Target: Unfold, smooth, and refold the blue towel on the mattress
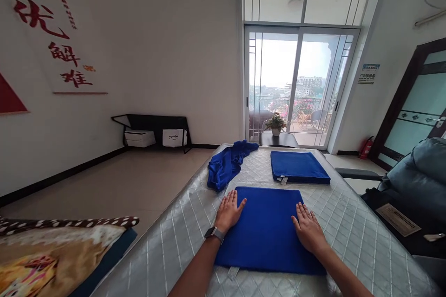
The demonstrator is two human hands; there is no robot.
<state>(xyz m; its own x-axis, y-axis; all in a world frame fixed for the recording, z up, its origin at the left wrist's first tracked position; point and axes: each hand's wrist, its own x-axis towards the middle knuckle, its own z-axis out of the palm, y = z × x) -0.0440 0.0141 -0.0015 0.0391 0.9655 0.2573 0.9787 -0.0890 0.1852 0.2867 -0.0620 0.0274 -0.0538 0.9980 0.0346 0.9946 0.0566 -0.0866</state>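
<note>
A flat blue folded cloth [266, 232] lies in front of me on a quilted mattress [188, 222] with a shiny plastic cover. My left hand [229, 211] rests flat on the cloth's left edge, fingers stretched out. On the right edge lies my right hand [308, 227], also flat with fingers extended. A small white tag [233, 272] sticks out from the cloth's near edge. Beyond it, to the right, is a stack of folded blue cloths [299, 166] with white tags at its corner. A crumpled blue cloth [228, 164] lies at the far left.
A patterned blanket [69, 255] is at the lower left. A dark armchair [418, 181] stands right of the mattress. Past the far end are a potted plant [276, 124] on a small table and glass sliding doors [272, 83]. A black rack [156, 123] stands by the wall.
</note>
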